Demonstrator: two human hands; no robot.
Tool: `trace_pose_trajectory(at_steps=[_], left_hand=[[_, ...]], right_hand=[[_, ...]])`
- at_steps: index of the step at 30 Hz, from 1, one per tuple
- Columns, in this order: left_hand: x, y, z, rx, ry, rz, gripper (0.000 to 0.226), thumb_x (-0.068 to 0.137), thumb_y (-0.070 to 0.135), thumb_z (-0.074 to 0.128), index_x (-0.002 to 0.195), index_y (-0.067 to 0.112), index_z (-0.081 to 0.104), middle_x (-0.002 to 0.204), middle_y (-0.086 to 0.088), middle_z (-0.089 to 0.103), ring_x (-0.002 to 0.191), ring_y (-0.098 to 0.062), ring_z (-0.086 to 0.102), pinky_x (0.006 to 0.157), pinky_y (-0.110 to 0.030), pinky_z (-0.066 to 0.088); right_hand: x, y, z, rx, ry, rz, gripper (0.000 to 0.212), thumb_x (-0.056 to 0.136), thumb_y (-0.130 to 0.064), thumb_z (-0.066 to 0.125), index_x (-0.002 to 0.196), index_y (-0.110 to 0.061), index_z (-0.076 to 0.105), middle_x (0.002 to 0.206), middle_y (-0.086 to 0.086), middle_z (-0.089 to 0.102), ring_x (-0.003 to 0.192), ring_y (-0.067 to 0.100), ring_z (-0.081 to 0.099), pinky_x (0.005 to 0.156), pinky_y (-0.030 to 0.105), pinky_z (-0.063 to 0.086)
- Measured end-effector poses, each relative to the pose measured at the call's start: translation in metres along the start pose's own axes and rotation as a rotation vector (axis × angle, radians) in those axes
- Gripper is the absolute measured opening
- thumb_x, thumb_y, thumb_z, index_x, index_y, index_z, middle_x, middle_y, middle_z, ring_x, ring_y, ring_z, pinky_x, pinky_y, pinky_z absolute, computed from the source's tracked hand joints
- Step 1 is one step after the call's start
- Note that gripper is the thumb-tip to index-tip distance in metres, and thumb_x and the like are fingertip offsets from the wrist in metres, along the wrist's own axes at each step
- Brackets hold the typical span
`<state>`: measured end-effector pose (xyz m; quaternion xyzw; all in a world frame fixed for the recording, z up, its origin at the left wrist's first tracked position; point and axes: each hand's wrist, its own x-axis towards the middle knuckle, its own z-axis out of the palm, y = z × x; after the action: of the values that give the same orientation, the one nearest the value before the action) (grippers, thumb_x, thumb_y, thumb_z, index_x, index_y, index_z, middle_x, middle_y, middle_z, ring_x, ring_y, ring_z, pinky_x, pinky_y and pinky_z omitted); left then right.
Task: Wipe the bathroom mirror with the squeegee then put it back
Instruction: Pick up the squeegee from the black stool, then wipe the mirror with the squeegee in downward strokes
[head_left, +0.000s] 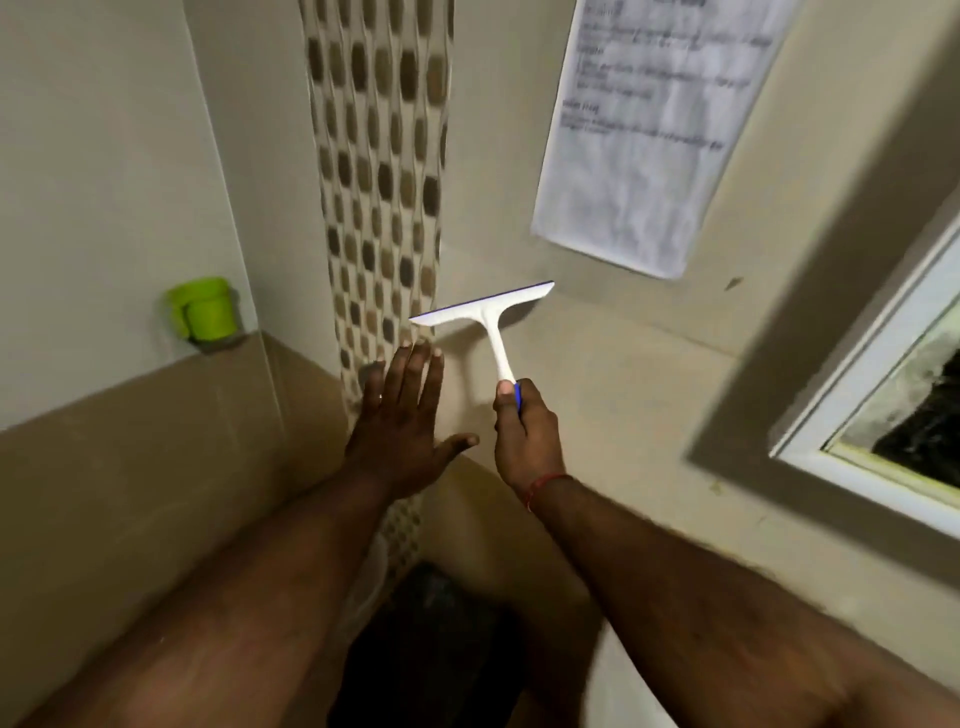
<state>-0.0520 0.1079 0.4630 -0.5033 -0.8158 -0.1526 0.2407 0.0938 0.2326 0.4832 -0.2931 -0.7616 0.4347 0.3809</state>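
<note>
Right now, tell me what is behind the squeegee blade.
Behind the squeegee blade is beige wall tile, with the mosaic strip behind its left end. The right hand covers the handle's lower end.

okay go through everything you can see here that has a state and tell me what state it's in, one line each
squeegee: held upright, blade on top, in front of the tiled wall.
right hand: closed in a grip on the squeegee's handle end.
left hand: open, fingers spread, holding nothing.
green cup: upright in its wall holder; contents not visible.
paper notice: hanging flat on the wall, text too blurred to read.
mirror: only partly in view at the right edge, not being wiped.
</note>
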Motion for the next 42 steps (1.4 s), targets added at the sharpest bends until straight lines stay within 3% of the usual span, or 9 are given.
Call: trace_pose_trajectory(at_steps=[6,14,18,21,24,27,29,35,42], left_hand=[[0.082,0.012,-0.118,0.064,0.171,0.04,0.117,0.098,0.094,0.02,0.179,0.011,0.003,0.187,-0.019,0.002,0.174,-0.034,0.002,0.139,-0.06,0.004],[0.171,0.048,-0.25,0.099,0.399,0.116,0.12,0.095,0.096,0.014,0.179,0.011,-0.001,0.187,-0.019,-0.003,0.174,-0.033,-0.007,0.139,-0.062,0.001],[0.207,0.091,-0.304,0.056,0.509,0.186,0.121,0.096,0.093,0.025,0.178,0.009,0.0,0.187,-0.018,-0.006,0.174,-0.032,-0.01,0.139,-0.061,-0.002],[0.225,0.136,-0.329,0.046,0.551,0.27,0.123,0.095,0.096,0.02,0.178,0.009,-0.004,0.187,-0.017,-0.005,0.174,-0.033,-0.01,0.138,-0.063,-0.001],[0.235,0.185,-0.344,0.009,0.589,0.378,0.123,0.094,0.097,0.01,0.178,0.008,-0.001,0.187,-0.018,0.001,0.174,-0.035,-0.004,0.138,-0.065,0.003],[0.24,0.228,-0.355,-0.021,0.63,0.484,0.122,0.096,0.097,0.02,0.178,0.009,-0.002,0.187,-0.018,0.0,0.174,-0.035,-0.004,0.139,-0.063,0.0],[0.244,0.251,-0.361,-0.032,0.628,0.539,0.124,0.095,0.097,0.026,0.178,0.011,-0.009,0.187,-0.016,-0.01,0.173,-0.032,-0.014,0.139,-0.061,-0.004],[0.256,0.29,-0.38,-0.002,0.448,0.619,0.135,0.09,0.099,0.034,0.171,0.01,-0.028,0.181,-0.011,-0.035,0.166,-0.028,-0.037,0.136,-0.058,-0.017],[0.263,0.303,-0.373,0.036,0.266,0.568,0.18,0.064,0.093,0.079,0.16,0.004,-0.044,0.168,-0.019,-0.053,0.16,-0.038,-0.044,0.136,-0.062,-0.014]], right_hand=[[0.033,-0.119,-0.055,0.088,0.122,-0.209,0.052,0.105,-0.07,0.036,0.088,-0.022,0.048,0.068,0.0,0.055,0.06,0.016,0.048,0.065,0.052,0.052],[0.048,-0.238,-0.147,0.118,0.241,-0.405,0.048,0.106,-0.067,0.039,0.087,-0.024,0.047,0.071,-0.002,0.054,0.066,0.017,0.049,0.07,0.055,0.052],[0.041,-0.275,-0.202,0.111,0.362,-0.474,0.037,0.109,-0.06,0.043,0.083,-0.035,0.049,0.069,-0.01,0.057,0.064,0.012,0.051,0.063,0.042,0.046],[0.03,-0.286,-0.243,0.093,0.453,-0.52,0.037,0.112,-0.054,0.044,0.086,-0.03,0.054,0.067,-0.013,0.059,0.06,0.006,0.05,0.062,0.032,0.042],[0.015,-0.288,-0.283,0.019,0.553,-0.522,0.041,0.111,-0.054,0.043,0.087,-0.024,0.054,0.071,-0.001,0.061,0.062,0.009,0.052,0.064,0.038,0.044],[0.003,-0.291,-0.318,-0.04,0.662,-0.501,0.049,0.107,-0.064,0.039,0.088,-0.023,0.057,0.078,0.001,0.064,0.075,0.011,0.06,0.075,0.043,0.05],[-0.007,-0.293,-0.339,-0.065,0.717,-0.482,0.048,0.108,-0.065,0.04,0.09,-0.024,0.058,0.084,0.0,0.064,0.083,0.019,0.061,0.083,0.05,0.053],[-0.031,-0.289,-0.374,-0.01,0.817,-0.37,0.048,0.105,-0.068,0.04,0.104,-0.03,0.069,0.097,0.0,0.077,0.096,0.024,0.074,0.092,0.051,0.061],[-0.044,-0.28,-0.373,0.034,0.904,-0.201,0.049,0.108,-0.067,0.04,0.101,-0.029,0.069,0.097,0.002,0.077,0.096,0.028,0.074,0.09,0.051,0.06]])
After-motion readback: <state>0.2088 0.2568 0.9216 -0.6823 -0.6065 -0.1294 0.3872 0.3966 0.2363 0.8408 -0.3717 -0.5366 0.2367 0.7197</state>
